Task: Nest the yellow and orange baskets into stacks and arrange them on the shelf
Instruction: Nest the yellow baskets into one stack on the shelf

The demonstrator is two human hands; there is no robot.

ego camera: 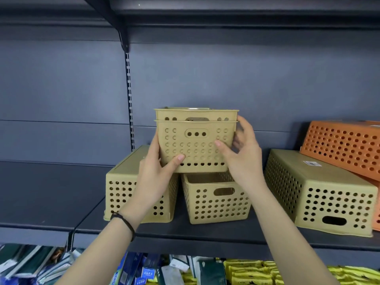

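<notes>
Yellow nested pair (196,140), clamped between both hands (left (158,173), right (244,159)), hangs just above the upright yellow basket (216,197) on the shelf (195,233). Beside that basket, two overturned yellow baskets (123,192) (320,192) and the orange ones (345,147) look unstacked, so most nesting remains.

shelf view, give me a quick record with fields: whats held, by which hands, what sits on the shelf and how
held: nested pair of yellow baskets, upright, lifted over the shelf
left hand: grips the pair's left side
right hand: grips the pair's right side
below the pair: upright yellow basket, open top
left: upside-down yellow basket
right: upside-down yellow basket
far right: orange basket, upside down, tilted, leaning on the right yellow one
support: dark shelf
</notes>
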